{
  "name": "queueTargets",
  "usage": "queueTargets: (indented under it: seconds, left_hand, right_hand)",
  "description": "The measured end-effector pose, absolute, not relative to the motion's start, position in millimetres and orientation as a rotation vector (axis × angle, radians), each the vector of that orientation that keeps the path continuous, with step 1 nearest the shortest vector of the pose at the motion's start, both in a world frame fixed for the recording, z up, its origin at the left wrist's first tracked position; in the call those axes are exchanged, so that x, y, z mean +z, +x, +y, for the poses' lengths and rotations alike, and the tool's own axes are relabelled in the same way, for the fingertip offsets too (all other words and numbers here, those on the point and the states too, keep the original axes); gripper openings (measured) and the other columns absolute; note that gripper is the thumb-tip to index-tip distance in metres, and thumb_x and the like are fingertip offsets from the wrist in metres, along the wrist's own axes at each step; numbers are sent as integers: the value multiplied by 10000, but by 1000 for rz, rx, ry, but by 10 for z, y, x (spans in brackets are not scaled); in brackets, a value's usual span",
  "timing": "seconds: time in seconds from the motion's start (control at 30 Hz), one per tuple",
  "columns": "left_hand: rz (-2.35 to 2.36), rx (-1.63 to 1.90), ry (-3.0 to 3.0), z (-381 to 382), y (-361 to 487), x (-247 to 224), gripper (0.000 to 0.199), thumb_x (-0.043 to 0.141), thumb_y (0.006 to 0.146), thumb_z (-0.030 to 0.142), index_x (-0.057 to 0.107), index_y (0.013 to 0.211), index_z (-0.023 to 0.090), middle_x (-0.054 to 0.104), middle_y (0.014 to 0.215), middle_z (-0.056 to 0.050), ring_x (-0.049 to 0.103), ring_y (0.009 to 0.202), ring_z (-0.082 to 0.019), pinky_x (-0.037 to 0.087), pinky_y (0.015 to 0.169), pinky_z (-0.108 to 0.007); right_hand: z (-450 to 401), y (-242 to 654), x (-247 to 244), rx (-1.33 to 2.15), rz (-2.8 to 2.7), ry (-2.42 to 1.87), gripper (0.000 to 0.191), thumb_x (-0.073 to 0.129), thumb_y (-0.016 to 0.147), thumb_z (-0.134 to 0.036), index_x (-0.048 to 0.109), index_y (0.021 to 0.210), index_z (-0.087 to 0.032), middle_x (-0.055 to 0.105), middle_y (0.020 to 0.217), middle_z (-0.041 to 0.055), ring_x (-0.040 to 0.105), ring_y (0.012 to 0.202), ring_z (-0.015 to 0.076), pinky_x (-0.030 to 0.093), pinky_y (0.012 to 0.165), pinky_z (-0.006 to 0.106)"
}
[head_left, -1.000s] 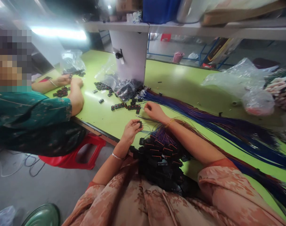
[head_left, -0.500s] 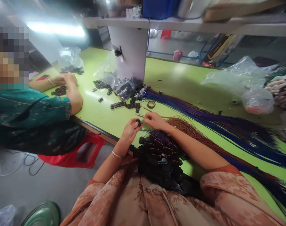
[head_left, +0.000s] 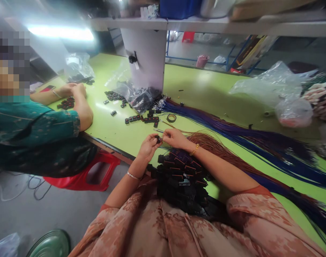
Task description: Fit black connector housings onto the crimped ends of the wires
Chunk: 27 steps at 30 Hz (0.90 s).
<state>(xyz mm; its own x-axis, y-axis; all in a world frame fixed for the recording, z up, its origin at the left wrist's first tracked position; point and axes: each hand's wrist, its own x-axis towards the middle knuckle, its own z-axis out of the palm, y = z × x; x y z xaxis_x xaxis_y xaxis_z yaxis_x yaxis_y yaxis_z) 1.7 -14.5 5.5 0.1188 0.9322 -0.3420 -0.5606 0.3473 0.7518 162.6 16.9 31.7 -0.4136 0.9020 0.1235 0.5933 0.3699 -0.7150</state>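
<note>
Close to the table's front edge, my left hand pinches a small black plastic part between thumb and fingers. My right hand is closed right beside it, its fingertips on a thin wire whose end meets that part. Below both hands, a heap of black parts with orange edges lies against my body. A bundle of brown wires runs off to the right from under my right wrist. Just beyond my hands are rows of small black-and-red pieces and a roll of dark tape.
Blue and purple wires stretch across the green table. Plastic bags lie by the white upright panel, with another bag at right. On the left, a co-worker's hands handle small pieces above a red stool.
My hands have drawn slightly closer together, and less of the gap between the right fingertips and the black part shows. The whole view has shifted a little.
</note>
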Motion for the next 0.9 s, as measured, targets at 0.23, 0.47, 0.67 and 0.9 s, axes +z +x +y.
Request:
queueTargets:
  seconds: [0.23,0.47,0.67,0.9]
  left_hand:
    - [974,1158,593,-189,47,42,227,702,703,104,604,904,143,638,818,-16,609,784,-105,499,836,-298]
    - [1011,1165,576,-196,49,42,252,747,674,136,614,888,134,652,804,-28,621,759,-117,500,841,-332]
    - [1092,1208,684,-285,111,165,192,701,702,123,623,876,147,651,803,-29,611,728,-123,506,798,-319]
    - [874,1025,1574,-842,548,610,224,666,781,238,709,1000,220,695,1045,-92,615,1025,-253,415,1018,-399]
  right_hand:
    - [126,1608,329,639,-2248,-1263,136,531,781,-231,595,690,-153,605,667,11,468,615,112,299,588,228]
    - [100,1626,332,676,-2295,-1242,114,530,775,-203,611,715,-149,602,659,5,455,598,108,300,582,219]
    - [217,1674,301,822,-2214,-1218,174,508,788,-241,597,676,-142,556,611,-17,437,580,95,302,570,212]
    - [362,1597,533,972,-2496,-1291,141,567,736,-240,657,683,-145,627,635,5,494,582,107,323,551,220]
